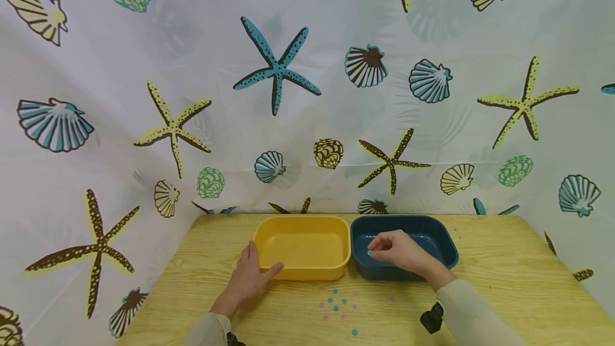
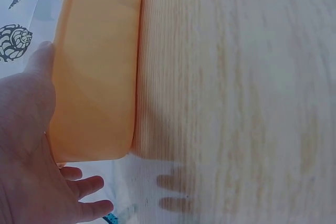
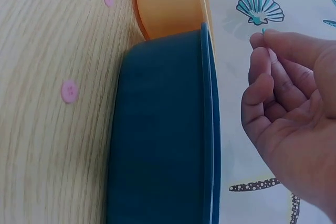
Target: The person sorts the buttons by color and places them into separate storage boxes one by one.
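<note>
Hanging behind the yellow bin [image 1: 307, 274] is shell-printed cloth [image 1: 307, 127].

We have before us a table [image 1: 509, 271] of pale yellowish wood, its grain running from side to side. Near its far edge we find two rounded rectangular bins standing upright, just beside each other: a yellow bin [image 1: 307, 274] on the left and a dark blue bin [image 1: 377, 272] on the right. In front of them we count a loose cluster of four blue buttons [image 1: 336, 308] and five pink buttons [image 1: 343, 316]. We see one more pink button [image 1: 391, 299] apart to the right, and a lone blue button [image 1: 354, 332] nearest us.
</note>
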A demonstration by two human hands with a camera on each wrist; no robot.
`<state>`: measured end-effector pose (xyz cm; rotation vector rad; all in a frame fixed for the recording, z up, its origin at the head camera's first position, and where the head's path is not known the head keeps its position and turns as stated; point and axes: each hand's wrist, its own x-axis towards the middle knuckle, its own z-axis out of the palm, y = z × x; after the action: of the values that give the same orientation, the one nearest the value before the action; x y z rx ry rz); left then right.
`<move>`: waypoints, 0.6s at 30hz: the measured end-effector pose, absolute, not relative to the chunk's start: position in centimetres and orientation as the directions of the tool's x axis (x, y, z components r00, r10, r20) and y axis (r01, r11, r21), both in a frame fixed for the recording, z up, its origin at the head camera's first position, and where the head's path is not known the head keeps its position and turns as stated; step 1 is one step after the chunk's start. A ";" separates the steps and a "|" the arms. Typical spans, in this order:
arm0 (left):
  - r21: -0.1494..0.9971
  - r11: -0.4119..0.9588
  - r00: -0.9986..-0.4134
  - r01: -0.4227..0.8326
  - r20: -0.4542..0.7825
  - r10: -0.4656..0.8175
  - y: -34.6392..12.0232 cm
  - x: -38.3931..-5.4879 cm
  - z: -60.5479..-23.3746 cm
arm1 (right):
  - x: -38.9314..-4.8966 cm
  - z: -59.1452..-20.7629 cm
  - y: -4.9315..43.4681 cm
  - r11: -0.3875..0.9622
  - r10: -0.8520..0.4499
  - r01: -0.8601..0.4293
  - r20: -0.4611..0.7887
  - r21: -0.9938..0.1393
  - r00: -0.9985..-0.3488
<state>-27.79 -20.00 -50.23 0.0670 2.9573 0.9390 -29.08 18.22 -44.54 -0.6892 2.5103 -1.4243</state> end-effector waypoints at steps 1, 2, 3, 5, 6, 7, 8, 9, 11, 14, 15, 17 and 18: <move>0.576 0.817 -0.998 0.031 -0.022 0.053 -20.0 -27.8 -50.3 | -29.2 -44.6 18.1 0.435 -0.475 -0.306 0.073 -0.847 -0.877; 0.575 0.817 -0.998 0.030 -0.024 0.054 -20.0 -27.8 -50.3 | -29.3 -44.6 17.9 0.433 -0.477 -0.308 0.074 -0.847 -0.876; 0.574 0.818 -0.998 0.033 -0.022 0.055 -20.0 -27.8 -50.3 | -29.4 -44.6 17.7 0.430 -0.479 -0.309 0.075 -0.848 -0.874; 0.570 0.821 -0.998 0.035 -0.020 0.056 -20.0 -27.8 -50.3 | -29.6 -44.7 17.4 0.426 -0.486 -0.309 0.074 -0.850 -0.871; 0.571 0.820 -0.998 0.035 -0.019 0.056 -20.0 -27.8 -50.3 | -29.7 -44.7 17.2 0.423 -0.490 -0.312 0.075 -0.851 -0.869; 0.571 0.820 -0.998 0.036 -0.018 0.057 -20.0 -27.8 -50.3 | -29.7 -44.7 17.0 0.420 -0.492 -0.313 0.076 -0.852 -0.867; 0.571 0.820 -0.998 0.034 -0.020 0.056 -20.0 -27.7 -50.3 | -29.8 -44.7 16.9 0.416 -0.494 -0.313 0.077 -0.854 -0.866; 0.571 0.820 -0.998 0.033 -0.019 0.054 -20.0 -27.7 -50.3 | -29.8 -44.8 16.7 0.410 -0.497 -0.313 0.078 -0.857 -0.864; 0.569 0.822 -0.999 0.030 -0.020 0.051 -19.9 -27.7 -50.2 | -29.9 -44.8 16.3 0.401 -0.501 -0.313 0.080 -0.861 -0.862; 0.567 0.823 -0.999 0.030 -0.016 0.048 -19.9 -27.7 -50.3 | -30.1 -44.8 15.8 0.393 -0.505 -0.309 0.078 -0.866 -0.860; 0.567 0.823 -0.999 0.033 -0.012 0.048 -19.9 -27.7 -50.3 | -30.2 -44.8 15.6 0.396 -0.506 -0.309 0.076 -0.865 -0.859; 0.567 0.823 -0.999 0.036 -0.008 0.049 -19.9 -27.7 -50.2 | -30.4 -44.9 15.3 0.406 -0.507 -0.307 0.068 -0.860 -0.859; 0.568 0.822 -0.999 0.038 -0.005 0.050 -19.9 -27.7 -50.2 | -30.5 -45.0 15.2 0.410 -0.507 -0.308 0.066 -0.858 -0.860</move>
<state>-27.66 -19.86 -50.22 0.0723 2.9798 0.9274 -30.52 15.17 -45.01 -0.7212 2.4606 -1.4313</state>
